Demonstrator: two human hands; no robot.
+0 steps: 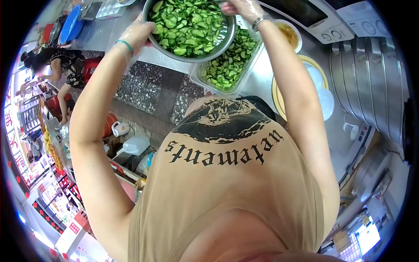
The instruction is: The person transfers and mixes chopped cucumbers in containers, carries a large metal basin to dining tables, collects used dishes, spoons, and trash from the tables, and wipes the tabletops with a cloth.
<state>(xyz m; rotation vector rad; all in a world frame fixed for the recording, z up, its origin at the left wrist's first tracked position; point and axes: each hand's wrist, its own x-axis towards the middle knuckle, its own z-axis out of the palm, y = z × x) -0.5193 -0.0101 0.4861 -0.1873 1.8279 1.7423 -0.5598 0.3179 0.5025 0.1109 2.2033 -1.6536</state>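
Note:
A round metal bowl (190, 59) full of sliced green cucumber (187, 26) is held over the counter. My left hand (136, 35), in a clear plastic glove, grips the bowl's left rim. At its upper right edge is my right hand (244, 11), also gloved, with its fingers bent at the rim; the image edge cuts off part of it. Under the bowl's right side stands a clear rectangular tub (257, 54), which also contains sliced cucumber (231, 65). The bowl overlaps the tub's upper left part.
To the right are a small bowl of yellowish food (288, 36), a yellow-rimmed round container (279, 102), a white appliance (327, 32) and large stacked metal pans (371, 83). A blue basin (72, 24) is at the upper left. Another person (65, 65) bends over at the left.

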